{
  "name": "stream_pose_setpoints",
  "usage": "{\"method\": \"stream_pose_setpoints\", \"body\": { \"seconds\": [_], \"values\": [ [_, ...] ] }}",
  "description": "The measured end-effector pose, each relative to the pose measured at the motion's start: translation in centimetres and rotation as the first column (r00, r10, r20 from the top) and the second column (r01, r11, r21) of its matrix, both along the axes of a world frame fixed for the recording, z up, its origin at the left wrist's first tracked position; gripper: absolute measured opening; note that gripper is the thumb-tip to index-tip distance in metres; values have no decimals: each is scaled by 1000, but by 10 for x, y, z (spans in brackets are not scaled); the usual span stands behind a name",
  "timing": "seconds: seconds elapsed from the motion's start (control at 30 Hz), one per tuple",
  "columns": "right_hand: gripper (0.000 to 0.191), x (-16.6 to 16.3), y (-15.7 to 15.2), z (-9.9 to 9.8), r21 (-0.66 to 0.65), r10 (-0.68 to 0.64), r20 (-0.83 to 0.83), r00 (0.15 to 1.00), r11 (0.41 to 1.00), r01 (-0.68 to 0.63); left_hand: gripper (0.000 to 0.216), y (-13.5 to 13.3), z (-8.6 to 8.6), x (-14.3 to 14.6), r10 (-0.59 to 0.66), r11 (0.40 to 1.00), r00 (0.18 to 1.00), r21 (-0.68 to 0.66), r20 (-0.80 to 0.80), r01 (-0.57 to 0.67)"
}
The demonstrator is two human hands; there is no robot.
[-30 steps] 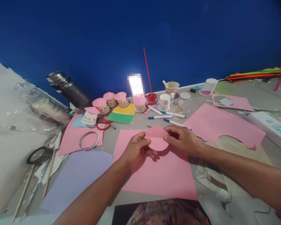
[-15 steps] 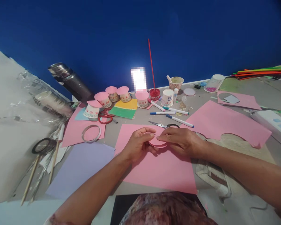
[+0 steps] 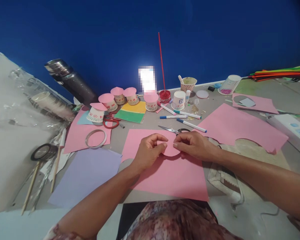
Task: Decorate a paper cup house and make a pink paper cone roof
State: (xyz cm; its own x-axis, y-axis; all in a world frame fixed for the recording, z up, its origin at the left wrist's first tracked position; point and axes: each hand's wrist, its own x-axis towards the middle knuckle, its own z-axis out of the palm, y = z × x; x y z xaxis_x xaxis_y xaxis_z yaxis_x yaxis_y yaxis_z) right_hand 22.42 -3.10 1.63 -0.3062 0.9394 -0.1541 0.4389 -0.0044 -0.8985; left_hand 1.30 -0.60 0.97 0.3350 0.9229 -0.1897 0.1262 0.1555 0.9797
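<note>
Between my hands is a round pink paper piece, held above a larger pink sheet. My left hand pinches its left side between thumb and fingers. On the right side, my right hand grips the edge the same way. Just beyond my hands lie scissors with open blades and a dark handle. Several capped markers, among them a blue-capped marker, rest behind the scissors. A white paper cup with a drawn window stands upside down farther back.
Decorated cups with pink paper tops stand back left, near red-handled scissors and a tape roll. A purple sheet lies left. A cut pink sheet and a power strip are right. A dark flask leans by the wall.
The pink round piece has tilted so its face now shows more fully. My fingers have shifted apart to its two side edges. The view has moved slightly.
</note>
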Motion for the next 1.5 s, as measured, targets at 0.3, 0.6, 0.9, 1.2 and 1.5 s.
{"method": "stream_pose_setpoints", "body": {
  "seconds": [0.3, 0.6, 0.9, 1.2, 1.5],
  "values": [
    [18, -2, -1, -6, 202, 7, 80, 997, 979, -23, 13, 2, 3, 1, -74, 991, 994, -108, 74, 82],
    [22, -5, -3, -7, 193, 48, 79, 996, 979, -63, 14, -2, 2, 4, -105, 994, 993, -1, -57, 105],
    [21, -8, -1, -6, 139, 73, 23, 997, 987, -76, 12, 2, 0, 3, -169, 985, 982, 1, -87, 170],
    [22, -4, 7, -14, -509, -224, -499, 837, 858, -74, 32, 4, 1, -3, -213, 939, 929, -199, 302, 280],
    [27, -3, 6, -13, -471, -173, -534, 827, 874, -121, 33, 1, -5, -6, -118, 429, 963, 862, -242, 269]
  ]
}}
